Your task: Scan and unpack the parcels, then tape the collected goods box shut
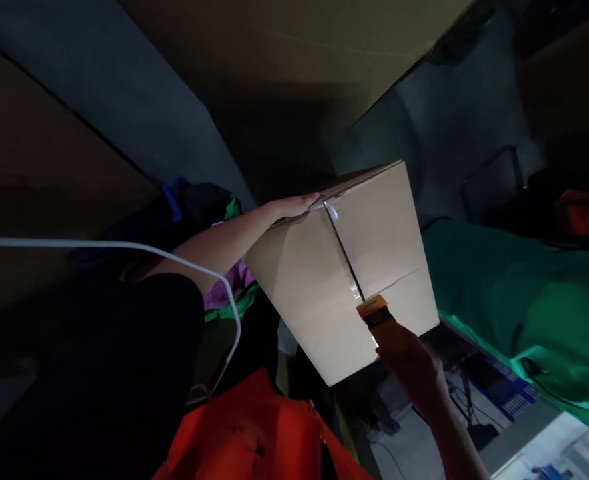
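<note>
A plain cardboard box (319, 273) sits tilted in front of me, its flaps closed along a centre seam covered with clear tape. My left hand (294, 204) lies flat on the box's far upper edge, fingers stretched out, pressing it. My right hand (412, 363) is closed around an orange tape dispenser (374, 313), whose head rests on the seam near the box's near edge.
Large cardboard boxes (294, 53) loom at the top and left. Green cloth (514, 300) covers a surface on the right. An orange garment (254, 433) is below, a white cable (124, 248) crosses the left, and dark and purple clothes (224, 293) lie beside the box.
</note>
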A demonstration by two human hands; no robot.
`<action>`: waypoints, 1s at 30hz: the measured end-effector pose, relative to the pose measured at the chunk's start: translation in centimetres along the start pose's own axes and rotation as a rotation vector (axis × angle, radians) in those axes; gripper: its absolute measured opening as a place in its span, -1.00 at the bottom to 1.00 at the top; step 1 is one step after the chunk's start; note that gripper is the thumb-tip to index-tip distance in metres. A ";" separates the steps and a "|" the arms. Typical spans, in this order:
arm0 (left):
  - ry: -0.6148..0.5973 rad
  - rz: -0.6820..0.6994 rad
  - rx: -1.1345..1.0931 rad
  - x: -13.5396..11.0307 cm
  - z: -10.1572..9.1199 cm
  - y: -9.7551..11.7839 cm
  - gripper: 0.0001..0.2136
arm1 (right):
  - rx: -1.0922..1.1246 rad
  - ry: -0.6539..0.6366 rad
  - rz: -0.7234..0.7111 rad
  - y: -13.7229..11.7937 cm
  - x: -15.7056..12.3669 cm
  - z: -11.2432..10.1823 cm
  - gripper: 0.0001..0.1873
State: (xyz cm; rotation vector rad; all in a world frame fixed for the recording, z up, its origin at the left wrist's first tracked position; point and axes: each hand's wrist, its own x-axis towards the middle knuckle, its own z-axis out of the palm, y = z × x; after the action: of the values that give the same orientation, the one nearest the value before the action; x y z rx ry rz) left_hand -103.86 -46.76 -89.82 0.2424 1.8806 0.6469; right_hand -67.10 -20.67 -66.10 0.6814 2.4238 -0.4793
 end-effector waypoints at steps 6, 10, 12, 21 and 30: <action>0.240 0.343 0.227 0.6 0.4 12.8 -0.40 | 0.066 0.065 -0.121 0.1 -0.3 1.2 -0.32; 0.033 0.717 0.489 2.1 10.5 27.1 -0.45 | 0.031 0.001 -0.157 1.6 0.5 1.8 -0.34; -0.011 0.709 0.658 3.9 16.8 31.7 -0.41 | 0.059 -0.034 -0.148 2.4 1.1 2.3 -0.38; 0.107 0.592 1.050 10.9 29.3 29.7 -0.35 | 0.210 -0.156 -0.154 6.7 4.4 5.2 -0.38; 0.236 0.686 1.066 10.8 29.8 27.5 -0.35 | 0.209 -0.128 -0.144 8.6 6.0 7.9 -0.35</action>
State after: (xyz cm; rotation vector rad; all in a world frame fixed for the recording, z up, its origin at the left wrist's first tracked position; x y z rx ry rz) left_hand -84.78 -9.49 -91.69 1.5934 2.2116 0.0227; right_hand -63.15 -15.30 -77.38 0.5451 2.3320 -0.8183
